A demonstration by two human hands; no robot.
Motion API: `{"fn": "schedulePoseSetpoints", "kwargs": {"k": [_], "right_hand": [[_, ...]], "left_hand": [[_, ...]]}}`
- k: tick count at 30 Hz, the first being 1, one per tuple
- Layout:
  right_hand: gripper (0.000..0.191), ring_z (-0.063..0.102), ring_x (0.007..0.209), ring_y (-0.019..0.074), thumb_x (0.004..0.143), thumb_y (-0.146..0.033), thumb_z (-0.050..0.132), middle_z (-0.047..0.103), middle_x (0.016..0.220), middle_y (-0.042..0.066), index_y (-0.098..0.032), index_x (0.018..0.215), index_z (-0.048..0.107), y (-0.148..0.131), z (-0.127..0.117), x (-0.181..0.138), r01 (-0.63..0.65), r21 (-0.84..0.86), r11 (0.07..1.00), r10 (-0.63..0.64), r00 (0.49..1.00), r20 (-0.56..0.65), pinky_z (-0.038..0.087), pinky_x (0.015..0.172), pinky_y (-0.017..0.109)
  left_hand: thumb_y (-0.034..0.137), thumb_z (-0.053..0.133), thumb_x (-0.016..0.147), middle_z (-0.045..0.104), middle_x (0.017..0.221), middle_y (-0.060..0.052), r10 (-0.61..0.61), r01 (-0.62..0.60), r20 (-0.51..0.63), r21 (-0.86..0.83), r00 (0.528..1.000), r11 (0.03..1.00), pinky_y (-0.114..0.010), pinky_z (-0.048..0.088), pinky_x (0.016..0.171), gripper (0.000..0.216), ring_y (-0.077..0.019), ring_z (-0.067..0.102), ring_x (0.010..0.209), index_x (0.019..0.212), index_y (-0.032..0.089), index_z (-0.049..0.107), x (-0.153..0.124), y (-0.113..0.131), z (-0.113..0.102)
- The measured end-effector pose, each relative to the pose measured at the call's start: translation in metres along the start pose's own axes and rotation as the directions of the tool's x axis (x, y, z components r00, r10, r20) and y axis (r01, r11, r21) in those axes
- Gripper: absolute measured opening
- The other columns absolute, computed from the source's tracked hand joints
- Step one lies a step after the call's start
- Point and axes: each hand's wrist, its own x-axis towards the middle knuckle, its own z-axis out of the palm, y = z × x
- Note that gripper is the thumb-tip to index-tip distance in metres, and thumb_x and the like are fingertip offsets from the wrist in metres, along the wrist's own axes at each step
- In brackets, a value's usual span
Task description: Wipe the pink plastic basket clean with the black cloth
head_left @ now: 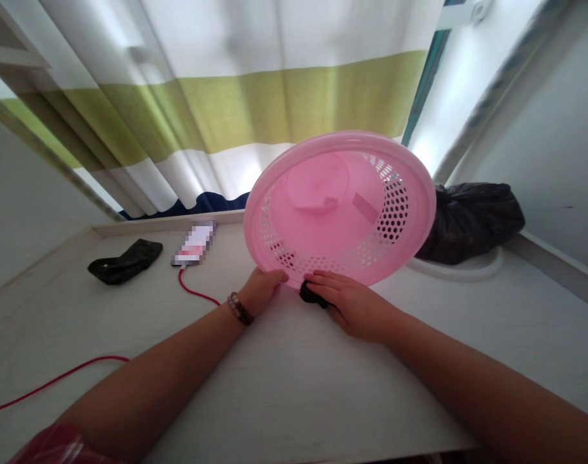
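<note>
A round pink plastic basket (323, 245) with a perforated wall is tilted, its wide opening facing me. My left hand (262, 290) is closed on the lower left of its rim, thumb on the inner side. Against the bottom of the rim, my right hand (354, 303) presses a small bunched black cloth (314, 294), its fingers laid over it. Whether the cloth is fabric or thin plastic is hard to make out. Inside the basket, a strip-like mark or piece of tape (365, 209) shows on the pink surface.
A stuffed black plastic bag (472, 219) rests at the right by a white ring (468, 269). At the left lie a folded black bundle (124, 261) and a phone (195, 243) on a red cable (197, 293). Curtains (284, 96) hang behind the white surface (274, 393).
</note>
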Motion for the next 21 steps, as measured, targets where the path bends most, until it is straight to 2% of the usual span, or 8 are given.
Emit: {"fn": "schedulePoseSetpoints", "kwargs": {"k": [4,9,12,14,17,21], "right_hand": [[0.058,0.042,0.128,0.021,0.076,-0.008,0.046,0.051,0.135,0.011,-0.015,0.133,0.048,-0.001,-0.006,0.0,-0.029,-0.017,0.999,0.029,1.0,0.0,0.033,0.109,0.04],[0.055,0.053,0.117,0.0237,0.071,-0.009,0.05,0.06,0.124,0.009,-0.018,0.125,0.057,0.002,-0.019,-0.006,-0.12,-0.12,0.986,0.123,0.992,0.02,0.039,0.104,0.042],[0.053,0.056,0.112,0.0258,0.068,-0.008,0.052,0.063,0.119,0.007,-0.02,0.12,0.061,0.007,-0.019,-0.01,-0.138,-0.157,0.978,0.143,0.99,0.018,0.041,0.101,0.045],[0.055,0.054,0.115,0.0267,0.069,-0.007,0.052,0.061,0.123,0.008,-0.02,0.121,0.06,0.007,-0.014,-0.011,-0.131,-0.162,0.978,0.132,0.991,-0.004,0.041,0.101,0.047],[0.061,0.043,0.127,0.0263,0.073,-0.006,0.047,0.049,0.137,0.009,-0.017,0.133,0.049,0.004,-0.001,-0.008,-0.066,-0.151,0.986,0.066,0.998,-0.009,0.037,0.105,0.047],[0.06,0.034,0.133,0.0229,0.078,-0.009,0.043,0.041,0.142,0.007,-0.015,0.138,0.041,0.0,0.009,-0.001,-0.014,-0.101,0.995,0.017,1.0,0.021,0.032,0.11,0.043]], "left_hand": [[0.013,0.059,0.06,0.067,0.109,-0.01,0.041,-0.041,0.04,-0.008,0.998,0.999,-0.042,0.039,0.103,0.039,-0.0265,0.059,0.106,0.099,0.01,0.066,-0.003,0.007,0.005],[0.013,0.062,0.059,0.066,0.113,-0.012,0.018,-0.016,0.047,-0.048,0.999,0.999,-0.049,0.038,0.103,0.049,-0.0323,0.056,0.111,0.108,0.01,0.064,-0.007,0.015,0.01],[0.013,0.064,0.06,0.064,0.117,-0.012,0.048,-0.039,0.081,-0.115,0.996,0.993,-0.049,0.04,0.102,0.055,-0.0321,0.055,0.113,0.114,0.012,0.061,-0.006,0.013,0.009],[0.014,0.066,0.061,0.061,0.121,-0.012,0.086,-0.069,0.103,-0.159,0.991,0.985,-0.047,0.041,0.102,0.059,-0.0303,0.055,0.114,0.119,0.013,0.058,-0.004,0.011,0.008],[0.02,0.07,0.065,0.059,0.124,-0.013,0.153,-0.137,0.09,-0.164,0.984,0.977,-0.046,0.04,0.103,0.063,-0.0278,0.056,0.114,0.126,0.014,0.052,-0.004,0.01,0.007],[0.024,0.072,0.067,0.059,0.124,-0.013,0.218,-0.217,0.055,-0.021,0.975,0.976,-0.045,0.039,0.104,0.067,-0.0255,0.056,0.114,0.129,0.015,0.049,-0.006,0.008,0.006]]}}
